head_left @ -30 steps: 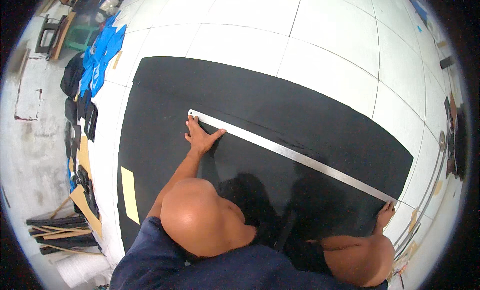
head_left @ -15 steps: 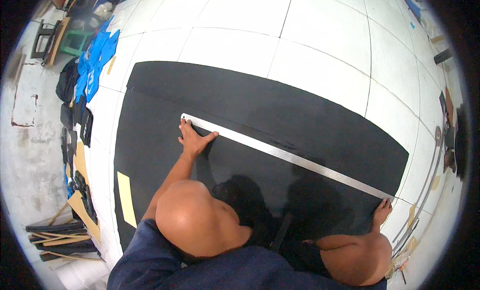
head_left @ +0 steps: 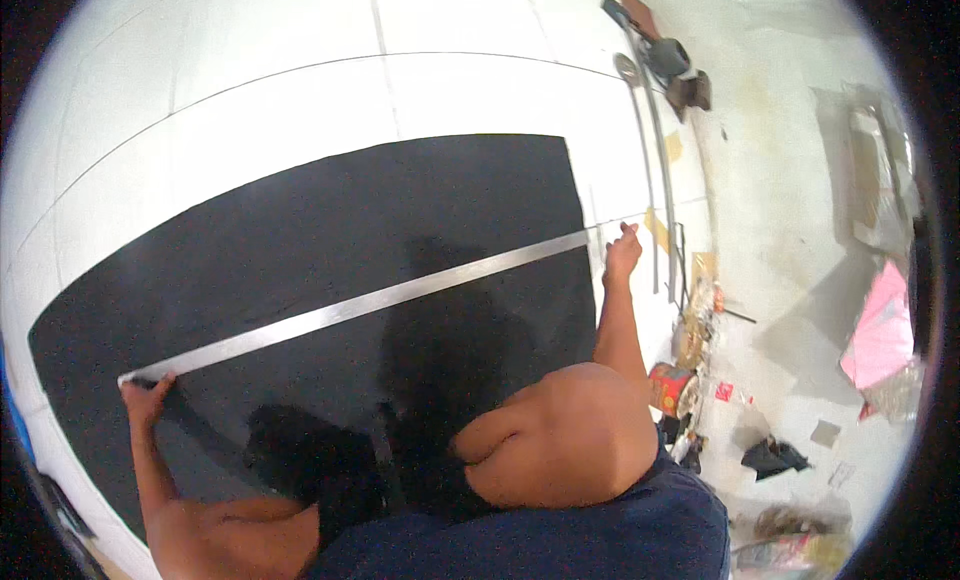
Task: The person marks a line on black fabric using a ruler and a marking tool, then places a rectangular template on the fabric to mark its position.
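A long metal straightedge [head_left: 330, 316] lies slantwise across a large black sheet [head_left: 480, 190] with a curved far edge. My left hand [head_left: 148, 400] is at its left end, thumb and fingers spread apart and resting against the metal. Just past the right end, over the white tiles beside the sheet, is my right hand [head_left: 623, 252]. Its thumb and forefinger look apart, the other fingers partly bent, and I make out nothing in it. My bare knees [head_left: 570, 435] cover part of the sheet's near side, and shadows fall on it.
White floor tiles [head_left: 270, 110] surround the sheet. Along the right lie long thin rods [head_left: 657, 160], a red tin [head_left: 673, 388] and small scraps. Farther right, by a pale wall, are a pink sheet [head_left: 880, 330] and a crumpled black piece [head_left: 775, 458].
The view has swung to the right, showing more of the right side. My right hand has come off the straightedge's end and moved beyond it; my left hand stays at the other end.
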`<state>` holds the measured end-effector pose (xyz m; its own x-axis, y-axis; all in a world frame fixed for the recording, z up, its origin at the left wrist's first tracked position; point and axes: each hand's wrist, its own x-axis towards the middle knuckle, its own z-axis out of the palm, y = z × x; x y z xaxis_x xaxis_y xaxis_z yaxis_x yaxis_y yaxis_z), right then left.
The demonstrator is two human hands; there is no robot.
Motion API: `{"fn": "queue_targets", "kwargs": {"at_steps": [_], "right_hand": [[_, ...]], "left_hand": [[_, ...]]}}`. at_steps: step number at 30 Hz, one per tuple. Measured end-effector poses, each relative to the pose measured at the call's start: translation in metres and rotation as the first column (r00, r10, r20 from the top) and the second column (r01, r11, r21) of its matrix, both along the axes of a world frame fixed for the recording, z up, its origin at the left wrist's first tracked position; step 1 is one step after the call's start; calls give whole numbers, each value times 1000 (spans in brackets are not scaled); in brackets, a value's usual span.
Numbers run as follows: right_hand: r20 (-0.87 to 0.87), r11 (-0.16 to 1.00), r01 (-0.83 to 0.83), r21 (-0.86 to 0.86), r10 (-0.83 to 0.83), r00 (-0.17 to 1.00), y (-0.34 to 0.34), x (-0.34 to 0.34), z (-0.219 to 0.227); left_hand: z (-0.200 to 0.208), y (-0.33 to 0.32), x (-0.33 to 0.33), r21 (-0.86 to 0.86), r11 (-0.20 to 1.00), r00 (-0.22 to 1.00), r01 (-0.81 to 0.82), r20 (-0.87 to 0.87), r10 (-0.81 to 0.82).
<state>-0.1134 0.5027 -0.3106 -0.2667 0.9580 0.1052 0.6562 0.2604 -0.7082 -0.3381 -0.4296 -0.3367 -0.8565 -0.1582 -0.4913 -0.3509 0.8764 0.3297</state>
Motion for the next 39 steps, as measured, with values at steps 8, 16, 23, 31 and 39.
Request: {"fn": "queue_targets", "kwargs": {"at_steps": [8,16,23,31,39], "right_hand": [[-243,943,-71,-326,-10,970,0,42,14],[91,982,-182,-52,186,978,9,54,-13],[-109,990,-124,-63,116,987,-9,31,-4],[-35,988,-138,-66,136,990,-10,20,-9],[372,921,-384,65,334,866,-55,14,20]], "left_hand": [[17,64,-9,-100,994,999,-30,41,34],[9,52,-6,-26,1000,1000,-2,-21,1],[10,47,-5,9,1000,1000,20,-18,-20],[6,21,1,-17,1000,999,-25,-34,24],[17,59,-8,-170,985,994,26,107,-7]]}}
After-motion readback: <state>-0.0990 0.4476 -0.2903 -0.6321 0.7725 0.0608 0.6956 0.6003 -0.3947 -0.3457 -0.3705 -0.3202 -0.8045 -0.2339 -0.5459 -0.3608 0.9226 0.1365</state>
